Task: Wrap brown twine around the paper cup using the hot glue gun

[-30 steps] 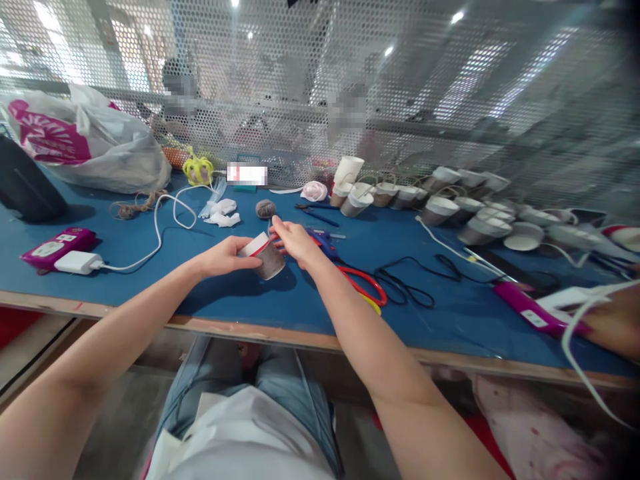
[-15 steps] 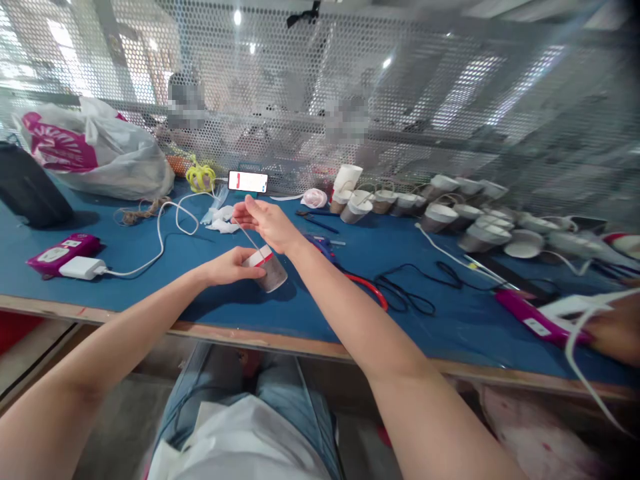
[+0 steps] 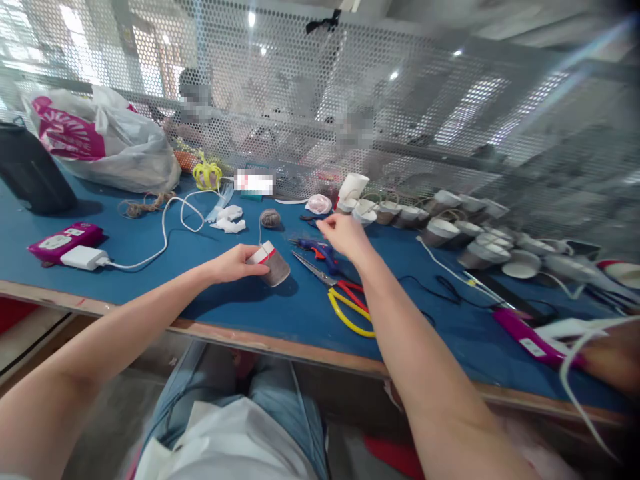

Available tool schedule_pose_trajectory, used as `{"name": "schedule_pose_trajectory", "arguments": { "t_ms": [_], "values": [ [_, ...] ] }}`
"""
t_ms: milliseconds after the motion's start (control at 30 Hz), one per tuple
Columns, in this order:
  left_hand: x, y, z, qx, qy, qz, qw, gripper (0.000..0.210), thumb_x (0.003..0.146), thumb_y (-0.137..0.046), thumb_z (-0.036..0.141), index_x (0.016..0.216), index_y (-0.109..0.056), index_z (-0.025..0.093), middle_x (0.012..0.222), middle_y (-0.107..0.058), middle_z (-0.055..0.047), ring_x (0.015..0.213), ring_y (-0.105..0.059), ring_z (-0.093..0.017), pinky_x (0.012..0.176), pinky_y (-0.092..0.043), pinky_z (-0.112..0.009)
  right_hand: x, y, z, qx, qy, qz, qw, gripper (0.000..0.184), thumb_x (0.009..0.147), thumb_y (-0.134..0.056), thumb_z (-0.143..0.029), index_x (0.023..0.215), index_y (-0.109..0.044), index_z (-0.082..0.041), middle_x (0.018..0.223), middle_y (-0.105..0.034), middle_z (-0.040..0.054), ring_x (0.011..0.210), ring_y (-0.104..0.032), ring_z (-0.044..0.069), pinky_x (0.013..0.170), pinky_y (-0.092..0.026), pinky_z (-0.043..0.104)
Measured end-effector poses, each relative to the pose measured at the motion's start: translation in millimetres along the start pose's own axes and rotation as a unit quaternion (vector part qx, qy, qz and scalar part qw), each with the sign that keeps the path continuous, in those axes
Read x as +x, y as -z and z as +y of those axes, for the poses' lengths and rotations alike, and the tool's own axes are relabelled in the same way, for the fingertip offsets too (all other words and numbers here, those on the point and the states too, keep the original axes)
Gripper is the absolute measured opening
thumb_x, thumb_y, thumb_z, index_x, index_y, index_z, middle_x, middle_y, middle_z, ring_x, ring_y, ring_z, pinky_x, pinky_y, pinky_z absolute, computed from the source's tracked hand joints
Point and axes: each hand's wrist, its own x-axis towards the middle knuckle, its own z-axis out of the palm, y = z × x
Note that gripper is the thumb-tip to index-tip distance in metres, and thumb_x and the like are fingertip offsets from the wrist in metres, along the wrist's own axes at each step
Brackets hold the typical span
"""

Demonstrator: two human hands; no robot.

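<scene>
My left hand [image 3: 235, 263] is closed around a paper cup [image 3: 276, 268] tilted over the table. Its lower part is covered in grey-brown cord, while the rim end is white with a red stripe. A strand of cord rises from the cup toward a small ball of cord [image 3: 271, 218]. Further right, my right hand [image 3: 345, 233] has its fingertips pinched together beside a dark hand tool [image 3: 311, 219], perhaps pliers; whether it grips the tool is hidden. Below that hand lie a blue glue gun [image 3: 323, 252] and scissors [image 3: 345, 300] with red and yellow handles.
Several cord-covered cups [image 3: 440, 230] stand at the back right. A purple power strip [image 3: 65, 243] with a white charger and cable lies left, near a plastic bag [image 3: 120, 147] and a dark container [image 3: 35, 170]. Another person's hand [image 3: 613, 350] is at the far right.
My right hand has moved right, from above the cup to the dark tool, its fingers closing. The cord ball, scissors and more of the glue gun now show. My left hand still holds the cup.
</scene>
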Motion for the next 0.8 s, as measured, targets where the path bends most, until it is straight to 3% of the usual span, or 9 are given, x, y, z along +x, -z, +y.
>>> {"name": "schedule_pose_trajectory", "arguments": {
  "t_ms": [100,167,267,367,500,600,700,800],
  "values": [
    [0.6,0.6,-1.0,0.004,-0.003,0.015,1.000,0.029,0.069,-0.061,0.030,0.090,-0.058,0.009,0.080,-0.064,-0.003,0.071,-0.055,-0.014,0.073,-0.043,-0.028,-10.5,-0.3,25.0,-0.061,-0.063,-0.040,0.995,0.022,0.078,-0.053,-0.028,0.070,-0.063,-0.010,0.080,-0.067,0.0181,0.089,-0.061,0.031,0.074,-0.044,0.036],
    [0.8,0.7,-1.3,0.007,-0.004,0.020,1.000,0.030,0.069,-0.061,0.031,0.091,-0.058,0.009,0.081,-0.064,-0.003,0.072,-0.055,-0.015,0.074,-0.043,-0.028,-14.6,-9.6,34.7,-0.073,-0.089,-0.083,0.990,0.018,0.074,-0.060,-0.028,0.068,-0.063,-0.011,0.080,-0.066,0.0171,0.089,-0.061,0.031,0.075,-0.044,0.036],
    [1.1,0.5,-1.9,0.016,-0.001,0.019,1.000,0.030,0.069,-0.061,0.031,0.090,-0.058,0.010,0.081,-0.064,-0.003,0.073,-0.056,-0.015,0.074,-0.043,-0.028,-14.5,-29.0,42.2,-0.060,-0.118,-0.122,0.984,0.023,0.079,-0.058,-0.029,0.094,-0.061,-0.012,0.099,-0.061,0.0114,0.091,-0.059,0.022,0.077,-0.046,0.035],
    [1.2,0.6,-2.7,0.024,0.003,0.015,1.000,0.030,0.068,-0.061,0.031,0.088,-0.059,0.010,0.078,-0.063,-0.002,0.071,-0.055,-0.015,0.072,-0.042,-0.027,-11.3,-41.9,45.4,-0.019,-0.138,-0.111,0.984,0.030,0.084,-0.051,-0.030,0.110,-0.052,-0.016,0.111,-0.054,0.0081,0.094,-0.056,0.018,0.078,-0.047,0.038],
    [1.3,1.9,-3.6,0.030,0.005,0.012,0.999,0.030,0.068,-0.061,0.032,0.087,-0.059,0.010,0.077,-0.063,-0.002,0.071,-0.055,-0.015,0.072,-0.041,-0.027,-13.9,-37.4,42.0,0.082,-0.145,-0.039,0.985,0.034,0.070,-0.064,-0.020,0.101,-0.055,-0.009,0.097,-0.060,0.0132,0.091,-0.058,0.024,0.076,-0.046,0.036],
    [1.4,3.2,-4.4,0.032,0.005,0.012,0.999,0.028,0.069,-0.061,0.031,0.087,-0.059,0.010,0.077,-0.063,-0.002,0.070,-0.054,-0.014,0.072,-0.042,-0.027,-24.5,-24.0,30.7,0.194,-0.117,0.001,0.974,0.037,0.070,-0.060,-0.021,0.104,-0.050,-0.012,0.090,-0.062,0.0088,0.078,-0.060,0.018,0.065,-0.048,0.029],
    [1.4,3.7,-5.3,0.032,0.006,0.014,0.999,0.026,0.069,-0.060,0.029,0.087,-0.058,0.011,0.078,-0.063,-0.001,0.070,-0.054,-0.014,0.072,-0.042,-0.026,-40.0,-11.4,15.7,0.302,-0.072,-0.037,0.950,0.022,0.071,-0.058,-0.029,0.086,-0.056,-0.014,0.066,-0.060,0.0017,0.053,-0.055,0.011,0.050,-0.045,0.023],
    [1.3,4.0,-5.2,0.031,0.009,0.016,0.999,0.027,0.070,-0.060,0.029,0.089,-0.058,0.010,0.078,-0.063,-0.002,0.071,-0.055,-0.014,0.073,-0.042,-0.027,-56.1,-5.1,3.5,0.360,-0.040,-0.085,0.928,0.023,0.069,-0.060,-0.036,0.075,-0.057,-0.014,0.054,-0.055,-0.0008,0.041,-0.048,0.008,0.040,-0.039,0.020]
  ]
}}
